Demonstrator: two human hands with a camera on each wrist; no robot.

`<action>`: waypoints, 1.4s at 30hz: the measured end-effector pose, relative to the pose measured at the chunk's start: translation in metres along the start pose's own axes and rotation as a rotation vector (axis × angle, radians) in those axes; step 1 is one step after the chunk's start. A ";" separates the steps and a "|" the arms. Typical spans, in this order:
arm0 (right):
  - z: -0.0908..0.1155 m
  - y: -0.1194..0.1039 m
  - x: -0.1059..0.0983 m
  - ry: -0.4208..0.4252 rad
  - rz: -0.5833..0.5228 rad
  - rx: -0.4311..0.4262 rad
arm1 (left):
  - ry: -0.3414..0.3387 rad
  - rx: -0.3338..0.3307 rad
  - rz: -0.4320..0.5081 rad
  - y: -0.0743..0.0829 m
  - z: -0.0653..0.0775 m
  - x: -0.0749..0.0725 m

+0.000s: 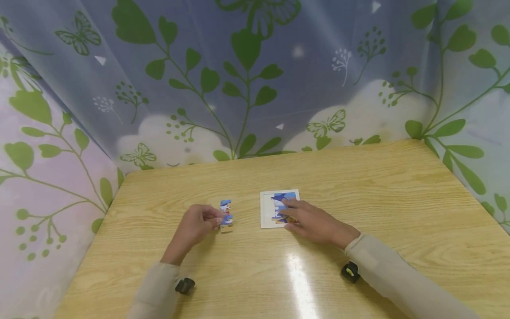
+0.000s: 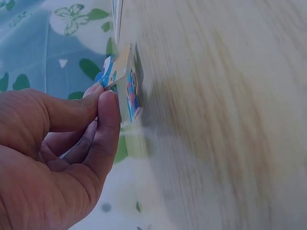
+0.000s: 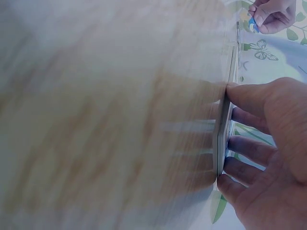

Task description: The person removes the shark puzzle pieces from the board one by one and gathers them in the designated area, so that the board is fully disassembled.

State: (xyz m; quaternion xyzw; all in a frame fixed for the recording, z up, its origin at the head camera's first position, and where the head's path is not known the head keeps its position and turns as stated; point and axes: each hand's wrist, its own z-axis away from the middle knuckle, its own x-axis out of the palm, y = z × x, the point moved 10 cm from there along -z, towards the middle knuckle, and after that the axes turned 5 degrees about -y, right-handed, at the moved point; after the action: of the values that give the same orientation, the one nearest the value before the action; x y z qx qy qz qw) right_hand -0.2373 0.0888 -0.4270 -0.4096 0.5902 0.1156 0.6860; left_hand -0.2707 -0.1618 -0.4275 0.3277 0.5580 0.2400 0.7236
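Blue, white and tan jigsaw pieces, seemingly joined in a narrow strip (image 1: 228, 218), were just left of the lower centre of the head view, above the pale wood-grain desk (image 1: 370, 190). The left hand (image 1: 198, 223) pinched this strip between thumb and fingers at its left edge; in the left wrist view it looked bent at one joint. Whether it touched the desk, I could not tell. To its right, near but apart, was the white square puzzle tray (image 1: 262, 211), with a pale unfilled band on its left side. The strip's long axis ran from top to bottom, almost parallel to this band. The right hand (image 1: 314, 221) was nearer to the tray, its fingers spread over the picture pieces (image 1: 280, 197) there, its thumb at the lower edge.
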 end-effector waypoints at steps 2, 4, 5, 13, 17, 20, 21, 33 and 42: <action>0.000 0.000 0.000 0.002 0.001 -0.002 | 0.000 -0.014 -0.010 -0.003 0.001 -0.002; 0.000 0.000 0.000 0.003 0.002 -0.001 | -0.002 -0.030 -0.020 -0.005 0.001 -0.003; 0.001 0.000 0.000 0.004 0.003 -0.002 | -0.002 -0.036 -0.026 -0.005 0.002 -0.004; 0.001 0.001 -0.001 0.002 -0.009 0.003 | 0.009 -0.054 -0.084 -0.010 0.002 -0.004; 0.001 0.002 0.000 -0.003 -0.017 0.011 | 0.017 -0.057 -0.105 -0.012 0.000 -0.003; 0.001 0.002 0.000 -0.002 -0.017 0.009 | 0.018 -0.058 -0.124 -0.011 -0.001 -0.003; 0.000 0.002 0.000 -0.001 -0.016 0.007 | 0.019 -0.059 -0.131 -0.011 -0.001 -0.003; 0.001 0.001 -0.001 0.001 -0.015 0.008 | 0.013 -0.074 -0.174 -0.008 -0.001 -0.002; 0.001 -0.001 0.002 -0.003 0.031 -0.004 | 0.034 -0.053 -0.180 -0.002 -0.005 -0.003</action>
State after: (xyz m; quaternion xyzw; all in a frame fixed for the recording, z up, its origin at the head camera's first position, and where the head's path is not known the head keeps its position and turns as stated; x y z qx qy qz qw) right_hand -0.2350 0.0877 -0.4287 -0.4017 0.5950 0.1282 0.6842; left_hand -0.2760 -0.1639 -0.4278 0.2527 0.5910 0.1941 0.7410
